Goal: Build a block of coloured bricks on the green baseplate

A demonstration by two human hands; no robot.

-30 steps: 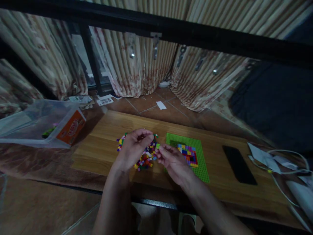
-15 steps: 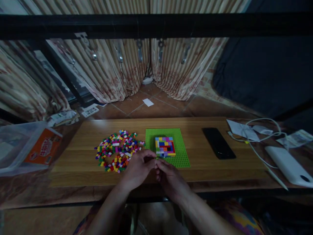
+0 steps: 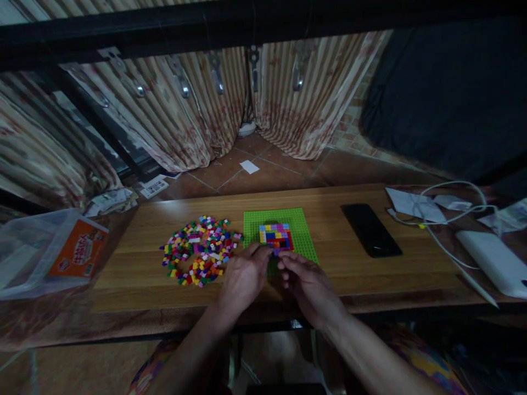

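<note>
A small block structure [image 3: 275, 228] in many colours stands on a green studded baseplate [image 3: 305, 227]. Its near side is partly covered by my fingers. My left hand [image 3: 246, 273] is closed, with its fingertips pinched together at the structure's near left edge. Whatever may be between them is too small and dark to name. Close to the near right corner, my right hand [image 3: 307, 278] has its thumb and fingers curled together; I cannot make out anything held there. Left of the baseplate lies a loose heap of small coloured toy bricks [image 3: 197, 240].
The wooden board [image 3: 140, 247] carries a black phone [image 3: 370, 229] on the right. Beyond it are a white power bank [image 3: 492, 269], a white cable [image 3: 447, 253] and papers. A clear plastic box [image 3: 31, 247] with an orange label stands at the left.
My hands were together just in front of the structure. Now they are farther apart, with the left fingers forward against its near edge. The camera view has also tilted slightly.
</note>
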